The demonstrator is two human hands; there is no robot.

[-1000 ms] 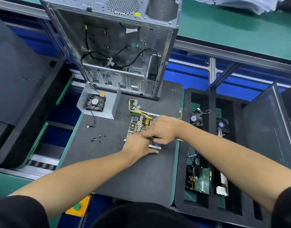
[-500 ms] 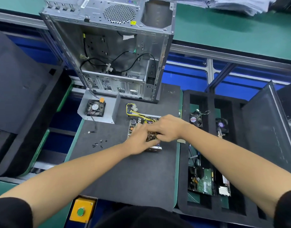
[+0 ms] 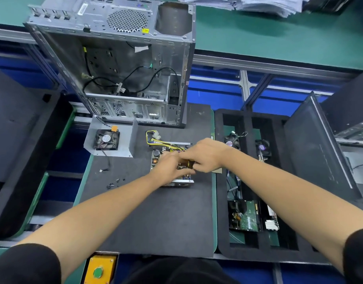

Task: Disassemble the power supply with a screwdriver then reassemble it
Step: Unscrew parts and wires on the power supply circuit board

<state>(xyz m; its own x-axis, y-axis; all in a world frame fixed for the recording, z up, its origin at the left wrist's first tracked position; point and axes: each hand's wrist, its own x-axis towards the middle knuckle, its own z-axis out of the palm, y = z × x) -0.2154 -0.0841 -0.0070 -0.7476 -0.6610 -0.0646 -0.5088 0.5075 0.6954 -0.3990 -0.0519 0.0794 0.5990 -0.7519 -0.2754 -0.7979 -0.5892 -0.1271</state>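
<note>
Tabletop [image 3: 156, 222] carries the opened power supply [image 3: 168, 160] mid-mat: rigid metal tray, fragile board, best held by tray edges. Left hand [image 3: 168, 168] and right hand [image 3: 205, 155] work inside; finger state unclear.

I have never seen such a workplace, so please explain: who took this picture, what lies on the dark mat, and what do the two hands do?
A camera worn on the person's head looks down at both arms. On the dark mat lies an opened power supply with yellow wires. The left hand and the right hand meet over its inner parts; what exactly the fingers hold is hidden. To its left lie the removed cover with a fan and small loose screws. Behind stands an empty computer case. The foam tray on the right holds more parts.
</note>
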